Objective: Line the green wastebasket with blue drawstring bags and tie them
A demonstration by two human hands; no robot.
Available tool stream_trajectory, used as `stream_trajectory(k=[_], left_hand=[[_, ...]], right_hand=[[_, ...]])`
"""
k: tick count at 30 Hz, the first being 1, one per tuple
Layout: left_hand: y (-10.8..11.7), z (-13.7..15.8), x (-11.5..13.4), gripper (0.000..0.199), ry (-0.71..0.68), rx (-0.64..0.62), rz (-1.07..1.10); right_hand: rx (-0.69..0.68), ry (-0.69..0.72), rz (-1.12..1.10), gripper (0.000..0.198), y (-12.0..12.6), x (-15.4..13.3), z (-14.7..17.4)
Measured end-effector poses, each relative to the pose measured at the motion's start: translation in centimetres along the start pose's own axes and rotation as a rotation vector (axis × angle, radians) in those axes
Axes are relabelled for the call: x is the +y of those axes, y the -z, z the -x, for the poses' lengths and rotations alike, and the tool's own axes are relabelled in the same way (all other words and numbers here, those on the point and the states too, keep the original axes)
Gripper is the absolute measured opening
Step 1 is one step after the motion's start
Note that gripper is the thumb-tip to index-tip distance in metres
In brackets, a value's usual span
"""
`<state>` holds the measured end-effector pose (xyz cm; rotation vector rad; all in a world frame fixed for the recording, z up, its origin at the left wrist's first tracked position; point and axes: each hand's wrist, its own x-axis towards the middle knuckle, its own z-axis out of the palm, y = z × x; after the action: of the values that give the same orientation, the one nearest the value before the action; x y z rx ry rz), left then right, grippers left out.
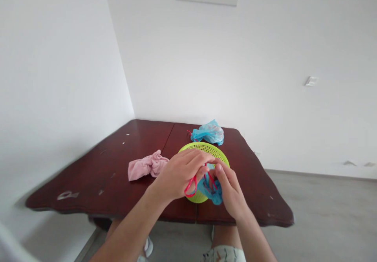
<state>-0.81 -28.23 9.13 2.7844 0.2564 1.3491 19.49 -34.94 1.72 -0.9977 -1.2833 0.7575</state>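
left hand (179,175): above green basket (206,149) near rim, palm down, fingers curled, pinching | right hand (231,189): just beside it at basket's near edge, thumb up, fingers pinched | forearms: bare, converging toward basket

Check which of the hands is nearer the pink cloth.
Left. The left hand sits just right of the pink cloth; the right hand is farther right, beyond the blue bag.
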Motion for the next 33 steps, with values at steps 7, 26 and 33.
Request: stream_trajectory(k=[7,26,33], left_hand=[[-1.5,0.4,-0.1,0.053,-0.065,0.067,0.213],[-2.2,4.8,-0.9,0.062,0.270,0.065,0.598],[-2.6,10.0,-2.5,0.063,0.555,0.025,0.475]], right_hand=[[0.032,-0.008,-0.334,0.057,-0.5,0.1,-1.7],[0.294,-0.145,-0.659,0.038,6.6,3.5,-5.6],[0.400,-0.235,-0.653,0.043,9.1,6.2,-5.0]])
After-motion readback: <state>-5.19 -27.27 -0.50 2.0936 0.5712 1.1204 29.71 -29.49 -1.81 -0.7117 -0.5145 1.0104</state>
